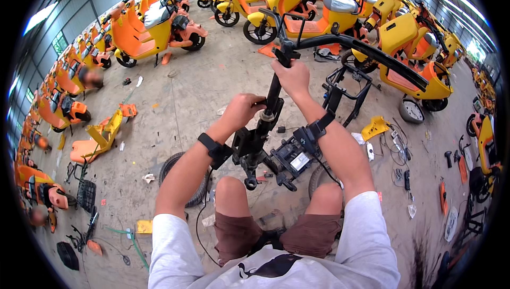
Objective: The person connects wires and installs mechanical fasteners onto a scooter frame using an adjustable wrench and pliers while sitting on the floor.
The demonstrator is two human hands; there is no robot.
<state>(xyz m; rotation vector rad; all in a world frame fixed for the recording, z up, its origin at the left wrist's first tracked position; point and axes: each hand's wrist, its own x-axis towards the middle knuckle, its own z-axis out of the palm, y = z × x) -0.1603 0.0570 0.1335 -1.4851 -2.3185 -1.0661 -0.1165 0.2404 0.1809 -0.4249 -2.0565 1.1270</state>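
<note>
A black steering column with a handlebar assembly stands upright in front of me, above a black lower frame with a silver collar. My right hand is closed around the upper column, just below the handlebar clamp. My left hand is lower and to the left, its fingers curled against the column above the collar; what they pinch is hidden. A black battery-box-like part lies at the foot of the frame, between two tires on the floor.
Rows of yellow-orange scooters fill the back and sides. A bare black frame stands right of the column. Yellow body panels, loose cables and other parts lie scattered over the concrete floor. My knees are just behind the assembly.
</note>
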